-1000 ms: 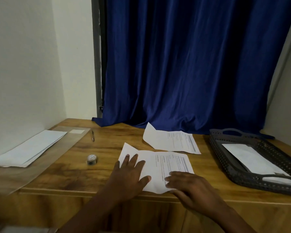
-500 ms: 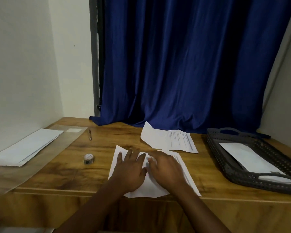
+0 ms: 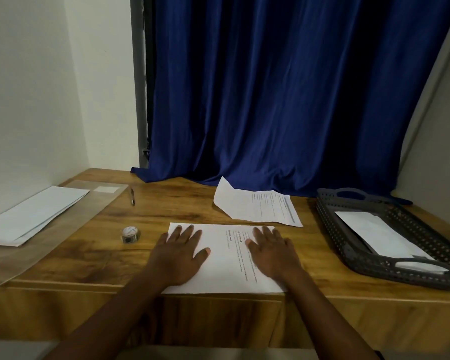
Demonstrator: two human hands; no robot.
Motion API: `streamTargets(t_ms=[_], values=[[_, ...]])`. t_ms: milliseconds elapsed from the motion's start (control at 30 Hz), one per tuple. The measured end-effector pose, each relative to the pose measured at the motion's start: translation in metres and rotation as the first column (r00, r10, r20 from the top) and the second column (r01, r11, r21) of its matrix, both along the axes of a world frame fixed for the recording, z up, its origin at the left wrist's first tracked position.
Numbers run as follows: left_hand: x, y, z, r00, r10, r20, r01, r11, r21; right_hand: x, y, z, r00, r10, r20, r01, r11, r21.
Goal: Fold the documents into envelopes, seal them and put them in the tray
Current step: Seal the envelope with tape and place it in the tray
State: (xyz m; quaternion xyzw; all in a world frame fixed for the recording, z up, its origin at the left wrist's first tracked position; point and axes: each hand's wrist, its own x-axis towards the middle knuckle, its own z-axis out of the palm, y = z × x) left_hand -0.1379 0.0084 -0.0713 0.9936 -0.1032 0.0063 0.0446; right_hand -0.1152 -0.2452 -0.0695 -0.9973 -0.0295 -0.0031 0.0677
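A printed white document (image 3: 226,258) lies flat and square at the desk's front edge. My left hand (image 3: 178,255) presses flat on its left half, fingers spread. On its right half my right hand (image 3: 272,253) lies flat as well. A second printed document (image 3: 257,206) with a bent corner lies behind it. White envelopes (image 3: 31,216) are stacked at the far left on a clear plastic sleeve. The dark perforated tray (image 3: 330,224) stands at the right and holds a white envelope (image 3: 374,235).
A small roll of tape (image 3: 131,234) sits left of the document, and a pen (image 3: 132,196) lies further back. A blue curtain (image 3: 270,94) hangs behind the wooden desk (image 3: 166,201). A white wall borders the left side.
Both hands moved apart from the middle of the sheet to its two halves, smoothing it flat. The sheet now lies squared to the desk's front edge.
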Motion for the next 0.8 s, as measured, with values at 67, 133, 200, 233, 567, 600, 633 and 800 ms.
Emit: streamTargets(t_ms=[67,133,200,233,567,600,633,800], values=[[-0.001,0.006,0.001,1.0,0.018,-0.01,-0.018,1.0,0.004,0.003,-0.013,-0.001,0.999,-0.046,0.007,0.046,0.999,-0.012],[-0.001,0.005,0.002,0.998,0.045,-0.038,-0.044,0.999,0.026,0.001,-0.012,0.002,0.997,-0.071,-0.013,0.071,0.997,-0.017],[-0.004,-0.003,0.007,0.997,0.074,-0.021,-0.072,0.993,0.089,-0.006,-0.004,0.009,0.992,-0.12,0.026,0.122,0.99,-0.073],[-0.005,-0.008,0.011,0.997,0.065,0.036,-0.069,0.988,0.134,-0.011,0.003,0.013,0.987,-0.128,0.097,0.14,0.981,-0.135],[-0.006,-0.028,-0.005,0.997,-0.06,0.042,0.059,0.998,0.01,-0.03,0.05,-0.002,0.985,0.169,0.034,-0.169,0.986,0.001],[-0.005,-0.025,-0.004,0.998,-0.063,0.027,0.063,0.998,0.008,-0.029,0.042,-0.002,0.987,0.162,0.021,-0.162,0.987,-0.005],[-0.006,-0.023,-0.003,0.998,-0.06,0.012,0.06,0.998,0.007,-0.028,0.032,-0.002,0.989,0.145,0.011,-0.145,0.989,-0.013],[-0.009,-0.026,-0.001,1.0,-0.021,-0.008,0.021,1.0,-0.002,-0.024,-0.031,-0.002,0.995,-0.099,0.01,0.099,0.995,0.025]])
